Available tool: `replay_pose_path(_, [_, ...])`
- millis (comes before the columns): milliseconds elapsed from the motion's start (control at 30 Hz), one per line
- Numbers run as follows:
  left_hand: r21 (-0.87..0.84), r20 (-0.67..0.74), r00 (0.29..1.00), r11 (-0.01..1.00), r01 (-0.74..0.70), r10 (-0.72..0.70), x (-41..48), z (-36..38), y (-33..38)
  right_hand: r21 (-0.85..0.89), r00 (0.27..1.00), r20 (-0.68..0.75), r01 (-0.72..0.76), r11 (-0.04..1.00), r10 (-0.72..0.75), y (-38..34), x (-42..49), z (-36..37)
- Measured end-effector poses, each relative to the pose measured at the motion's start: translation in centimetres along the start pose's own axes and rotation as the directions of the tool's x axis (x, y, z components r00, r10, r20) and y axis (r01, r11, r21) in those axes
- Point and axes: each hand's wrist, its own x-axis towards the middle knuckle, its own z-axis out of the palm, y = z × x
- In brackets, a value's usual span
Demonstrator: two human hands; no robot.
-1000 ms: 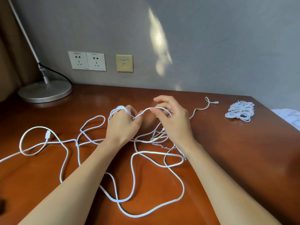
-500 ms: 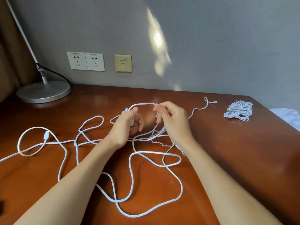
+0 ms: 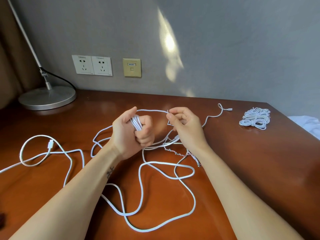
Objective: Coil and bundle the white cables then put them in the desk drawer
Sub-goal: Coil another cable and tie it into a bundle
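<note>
Left hand (image 3: 133,134) is fisted above the middle of the counter, its fingers curled with several turns of the thin white round cable (image 3: 152,110) wound tight around them. A short span of that cable runs across to the right hand (image 3: 187,125), which pinches it between thumb and forefinger, the other fingers loosely bent. The two hands are apart, joined only by that span.

At far left a brown curtain (image 3: 7,66) hangs beside the round brushed-metal lamp base (image 3: 46,98), which sits in the back corner with a slim white stem leaning up from it. In front of it the cable lies in a wide loop with a small white rectangular plug (image 3: 50,144) on it. From there it wanders in slack, smooth curves under both forearms and toward the near edge. On the grey matt wall are two white plastic power sockets (image 3: 91,64) and, just beside them, a beige square data plate (image 3: 132,67).

Under the right wrist a thin braided multicoloured cord (image 3: 174,152) crosses the white strands. Past the right hand one cable end (image 3: 229,109) lies near the back edge. Well apart from it, by the right corner, rests a bundled coil of white cable (image 3: 254,118). The glossy reddish-brown wooden counter (image 3: 259,170) is bare between the right arm and its right edge, beyond which shows a white crumpled cloth (image 3: 308,123).
</note>
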Motion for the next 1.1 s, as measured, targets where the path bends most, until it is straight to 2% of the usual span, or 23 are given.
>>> replay_pose_path(100, [-0.171, -0.03, 0.998, 0.983, -0.066, 0.062, -0.1, 0.2, 0.3, -0.015, 0.997, 0.07, -0.016, 1.0, 0.017, 0.2, 0.1, 0.0])
replay_pose_path(233, [-0.315, -0.123, 0.978, 0.928, -0.201, 0.171, -0.2, -0.1, 0.5, -0.117, 0.976, 0.213, -0.029, 0.993, 0.054, 0.2, -0.2, 0.3])
replay_pose_path(367, [-0.42, -0.186, 0.955, 0.859, -0.291, 0.233, -0.1, -0.5, 0.7, -0.165, 0.968, 0.242, -0.025, 0.986, 0.065, 0.0, -0.2, 0.3])
replay_pose_path(500, [-0.501, -0.274, 0.934, 0.795, -0.342, 0.229, 0.1, -0.4, 0.9, -0.184, 0.961, 0.26, -0.049, 0.982, 0.096, -0.1, -0.3, 0.3])
replay_pose_path(633, [-0.576, -0.413, 0.898, 0.72, -0.388, 0.154, 0.3, -0.1, 1.1, -0.235, 0.952, 0.288, -0.032, 0.971, 0.101, -0.4, -0.7, 0.6])
replay_pose_path(800, [-0.522, -0.497, 0.857, 0.743, -0.418, 0.132, 0.5, -0.5, 1.2, -0.214, 0.942, 0.325, -0.013, 0.977, 0.084, -0.8, -1.0, 0.6])
replay_pose_path(967, [-0.298, -0.546, 0.823, 0.881, -0.366, 0.157, 1.0, -1.0, 0.9, -0.092, 0.937, 0.348, 0.006, 0.996, 0.027, -1.5, -1.1, 0.5])
replay_pose_path(1100, [-0.123, -0.615, 0.769, 0.943, -0.31, 0.173, 1.2, -0.9, 0.8, -0.027, 0.935, 0.354, 0.008, 1.0, 0.002, -1.7, -1.2, 0.2])
